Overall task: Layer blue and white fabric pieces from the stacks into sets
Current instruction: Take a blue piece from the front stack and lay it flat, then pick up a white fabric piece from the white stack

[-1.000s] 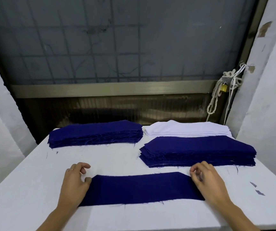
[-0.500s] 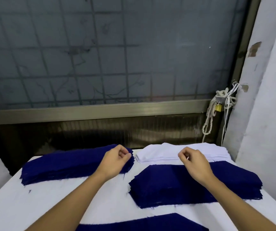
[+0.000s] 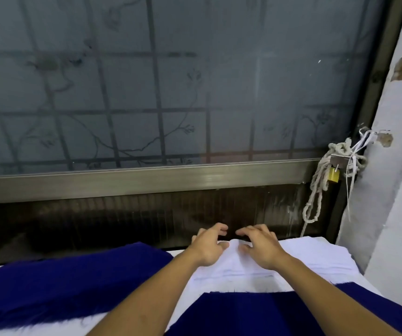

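A stack of white fabric pieces [image 3: 316,260] lies at the table's far right. My left hand [image 3: 207,246] and my right hand [image 3: 260,246] hover side by side over its far edge, fingers spread and bent. Both thumbs touch a small raised fold of the top white piece [image 3: 234,244] between them; no finger is closed round it. One stack of dark blue pieces [image 3: 61,282] sits to the left. A second blue stack [image 3: 255,314] lies nearer me, under my forearms. The single blue piece laid out earlier is out of view.
The white table [image 3: 37,332] shows only as a strip at the bottom left. Straight behind the stacks rises a frosted window with a metal sill [image 3: 146,180]. A rope with a brass padlock [image 3: 333,175] hangs at the right, beside a white wall [image 3: 401,190].
Both hands left the single blue piece near me and reached forward onto the far edge of the white stack. They have come close together, and the camera has tilted up.
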Action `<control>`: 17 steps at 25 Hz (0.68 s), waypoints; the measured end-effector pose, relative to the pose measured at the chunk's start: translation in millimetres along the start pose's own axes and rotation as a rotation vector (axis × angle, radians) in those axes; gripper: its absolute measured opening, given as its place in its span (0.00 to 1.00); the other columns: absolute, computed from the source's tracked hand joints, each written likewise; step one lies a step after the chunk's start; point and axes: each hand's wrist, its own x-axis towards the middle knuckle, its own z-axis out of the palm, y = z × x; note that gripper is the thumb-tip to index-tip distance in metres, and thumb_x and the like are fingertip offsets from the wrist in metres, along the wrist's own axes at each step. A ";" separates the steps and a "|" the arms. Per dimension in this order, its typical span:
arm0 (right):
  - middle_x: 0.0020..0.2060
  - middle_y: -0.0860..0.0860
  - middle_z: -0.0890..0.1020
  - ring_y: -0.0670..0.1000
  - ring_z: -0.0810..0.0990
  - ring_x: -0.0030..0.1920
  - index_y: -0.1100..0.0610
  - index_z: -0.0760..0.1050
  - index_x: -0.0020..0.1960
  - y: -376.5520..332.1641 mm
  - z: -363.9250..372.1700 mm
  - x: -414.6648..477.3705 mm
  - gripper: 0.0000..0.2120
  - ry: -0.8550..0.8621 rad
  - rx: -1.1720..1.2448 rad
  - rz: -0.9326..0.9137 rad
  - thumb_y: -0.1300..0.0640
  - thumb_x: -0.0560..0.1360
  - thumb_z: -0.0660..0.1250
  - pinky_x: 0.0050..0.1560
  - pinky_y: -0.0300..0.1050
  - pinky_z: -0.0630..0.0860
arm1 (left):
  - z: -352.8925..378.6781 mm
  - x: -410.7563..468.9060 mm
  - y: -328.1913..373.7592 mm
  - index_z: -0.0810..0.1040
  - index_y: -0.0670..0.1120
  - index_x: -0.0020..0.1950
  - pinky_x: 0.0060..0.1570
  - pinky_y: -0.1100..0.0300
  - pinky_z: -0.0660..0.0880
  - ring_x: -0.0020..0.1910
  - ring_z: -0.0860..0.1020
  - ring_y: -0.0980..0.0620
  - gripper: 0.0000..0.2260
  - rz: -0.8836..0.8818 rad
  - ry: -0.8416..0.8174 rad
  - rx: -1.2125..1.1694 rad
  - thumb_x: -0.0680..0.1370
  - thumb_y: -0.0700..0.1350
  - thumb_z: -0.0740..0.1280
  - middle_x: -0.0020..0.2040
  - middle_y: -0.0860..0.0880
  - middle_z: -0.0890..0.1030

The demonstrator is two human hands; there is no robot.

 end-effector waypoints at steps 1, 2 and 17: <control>0.68 0.44 0.74 0.51 0.62 0.73 0.45 0.72 0.71 1.2 3.8 5.4 0.18 -0.012 -0.014 -0.023 0.51 0.82 0.64 0.71 0.51 0.61 | 3.8 9.7 1.5 0.66 0.54 0.77 0.68 0.56 0.59 0.72 0.65 0.50 0.21 0.018 -0.013 0.016 0.84 0.47 0.64 0.70 0.56 0.75; 0.67 0.44 0.75 0.51 0.63 0.72 0.46 0.74 0.69 1.5 7.0 9.0 0.16 -0.009 -0.031 -0.042 0.51 0.82 0.65 0.70 0.50 0.62 | 6.4 17.7 2.6 0.66 0.55 0.77 0.65 0.56 0.58 0.71 0.65 0.50 0.22 0.032 -0.018 0.018 0.83 0.48 0.65 0.67 0.57 0.78; 0.48 0.41 0.77 0.45 0.71 0.56 0.45 0.80 0.53 11.6 -38.6 -22.3 0.07 0.075 -0.018 -0.023 0.44 0.79 0.69 0.63 0.45 0.68 | -66.1 -29.5 -15.9 0.82 0.48 0.41 0.35 0.63 0.75 0.35 0.78 0.58 0.09 0.049 0.095 -0.083 0.73 0.49 0.79 0.35 0.52 0.82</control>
